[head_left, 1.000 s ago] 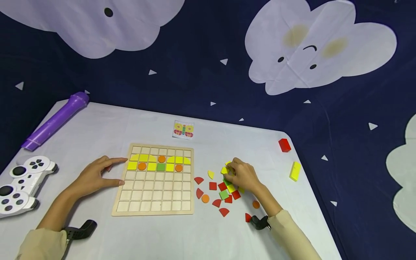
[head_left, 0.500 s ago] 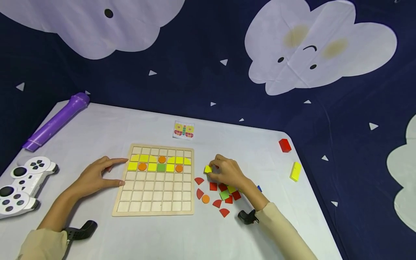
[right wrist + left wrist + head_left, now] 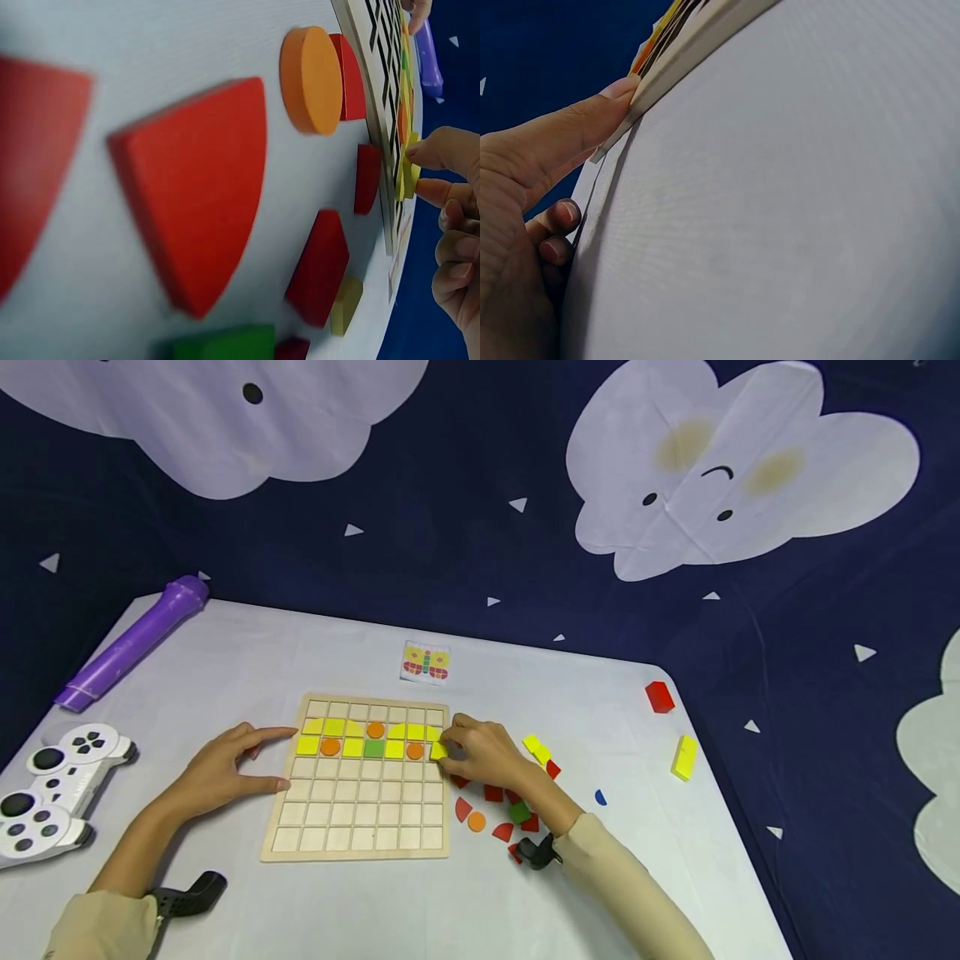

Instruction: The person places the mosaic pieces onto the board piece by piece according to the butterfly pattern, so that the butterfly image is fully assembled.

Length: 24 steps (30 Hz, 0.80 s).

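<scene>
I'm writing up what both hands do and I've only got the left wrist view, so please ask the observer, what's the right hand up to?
Observer: The right hand pinches a yellow piece at the right edge of the wooden grid board.
Operator: Is there any pattern to look at?
Observer: Yes, a butterfly pattern card lies past the board's far edge, apart from it.
Operator: And what's over on the left side?
Observer: A white game controller lies to the left of the left hand.
</scene>
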Tool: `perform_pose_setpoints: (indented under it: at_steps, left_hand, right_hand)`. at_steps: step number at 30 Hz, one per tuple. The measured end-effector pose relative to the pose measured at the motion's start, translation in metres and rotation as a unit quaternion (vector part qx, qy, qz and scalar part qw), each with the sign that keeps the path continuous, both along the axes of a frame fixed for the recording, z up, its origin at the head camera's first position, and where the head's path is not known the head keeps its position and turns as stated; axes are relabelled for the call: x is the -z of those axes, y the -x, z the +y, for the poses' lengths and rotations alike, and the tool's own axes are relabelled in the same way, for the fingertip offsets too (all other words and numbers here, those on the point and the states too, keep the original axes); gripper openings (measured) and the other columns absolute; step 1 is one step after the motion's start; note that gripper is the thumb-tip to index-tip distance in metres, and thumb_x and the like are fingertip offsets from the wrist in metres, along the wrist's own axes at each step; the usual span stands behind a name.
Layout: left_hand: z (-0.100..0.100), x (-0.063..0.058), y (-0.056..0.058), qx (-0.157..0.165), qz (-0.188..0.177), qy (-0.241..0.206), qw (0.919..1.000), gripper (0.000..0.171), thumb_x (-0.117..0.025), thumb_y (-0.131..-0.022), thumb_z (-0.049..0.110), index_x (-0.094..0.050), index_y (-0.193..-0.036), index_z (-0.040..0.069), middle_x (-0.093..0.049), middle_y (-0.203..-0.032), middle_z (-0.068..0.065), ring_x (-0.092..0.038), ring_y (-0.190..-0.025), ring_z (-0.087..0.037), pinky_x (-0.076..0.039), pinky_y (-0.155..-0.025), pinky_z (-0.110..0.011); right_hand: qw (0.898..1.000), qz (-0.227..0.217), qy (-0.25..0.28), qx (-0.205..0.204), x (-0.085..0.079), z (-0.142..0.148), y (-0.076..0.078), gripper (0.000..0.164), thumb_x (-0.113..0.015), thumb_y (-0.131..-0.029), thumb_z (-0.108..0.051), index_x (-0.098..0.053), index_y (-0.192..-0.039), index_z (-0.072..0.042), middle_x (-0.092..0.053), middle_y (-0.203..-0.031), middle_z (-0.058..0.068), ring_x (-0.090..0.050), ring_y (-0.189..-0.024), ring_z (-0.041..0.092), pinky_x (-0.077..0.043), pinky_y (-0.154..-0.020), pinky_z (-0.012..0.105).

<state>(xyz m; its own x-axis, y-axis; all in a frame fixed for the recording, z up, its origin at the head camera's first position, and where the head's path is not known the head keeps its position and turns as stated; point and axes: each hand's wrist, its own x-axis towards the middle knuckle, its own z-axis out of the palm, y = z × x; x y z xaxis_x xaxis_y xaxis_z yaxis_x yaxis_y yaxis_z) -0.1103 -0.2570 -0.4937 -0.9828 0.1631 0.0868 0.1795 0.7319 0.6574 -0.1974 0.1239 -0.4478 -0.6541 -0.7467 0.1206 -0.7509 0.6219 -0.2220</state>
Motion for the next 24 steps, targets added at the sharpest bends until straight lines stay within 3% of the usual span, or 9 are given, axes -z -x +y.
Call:
perform_pose_setpoints:
  at_steps: [6,13,18,24]
  left_hand:
    - [0.0001,0.0009,-0.0003,0.0,0.002,0.0,1.0,0.073,-0.089,-0.07,0.035,-0.061,-0.133,0.012,-0.036,-0.081,0.0,-0.034,-0.075,-0.012,-0.026,-0.065,-0.029]
    - [-0.0002,-0.0003,0.0003,-0.004,-0.017,0.0,0.9998,0.074,-0.088,-0.071,0.036,-0.06,-0.135,0.012,-0.036,-0.082,-0.001,-0.035,-0.076,-0.014,-0.027,-0.066,-0.031]
    - [0.0002,0.0002,0.0005,-0.003,-0.008,0.0,1.0,0.074,-0.088,-0.071,0.036,-0.061,-0.135,0.012,-0.036,-0.081,-0.001,-0.034,-0.075,-0.013,-0.026,-0.065,-0.03]
    - [0.0006,0.0015,-0.0001,-0.004,0.001,0.001,1.0,0.073,-0.089,-0.07,0.036,-0.061,-0.133,0.012,-0.035,-0.081,0.0,-0.034,-0.074,-0.012,-0.026,-0.064,-0.03]
  right_hand:
    - [1.0,0.016,-0.012,-0.004,0.0039,-0.0065,0.0018,0.025,-0.075,-0.085,-0.028,-0.075,-0.1,-0.008,-0.052,-0.082,-0.001,-0.041,-0.057,0.006,-0.032,-0.052,0.017]
    - [1.0,-0.004,-0.017,-0.002,0.0062,-0.0076,0.002,0.024,-0.074,-0.088,-0.026,-0.075,-0.104,-0.009,-0.057,-0.087,-0.001,-0.048,-0.061,0.006,-0.038,-0.055,0.019]
    - [1.0,-0.008,-0.012,-0.002,0.0051,-0.0075,0.0012,0.019,-0.074,-0.089,-0.023,-0.076,-0.103,-0.011,-0.062,-0.093,0.0,-0.057,-0.067,0.008,-0.044,-0.059,0.021]
    - [1.0,-0.008,-0.019,0.002,0.0034,-0.0084,-0.0004,0.017,-0.074,-0.089,-0.023,-0.077,-0.102,-0.012,-0.063,-0.093,0.0,-0.058,-0.067,0.008,-0.045,-0.059,0.021]
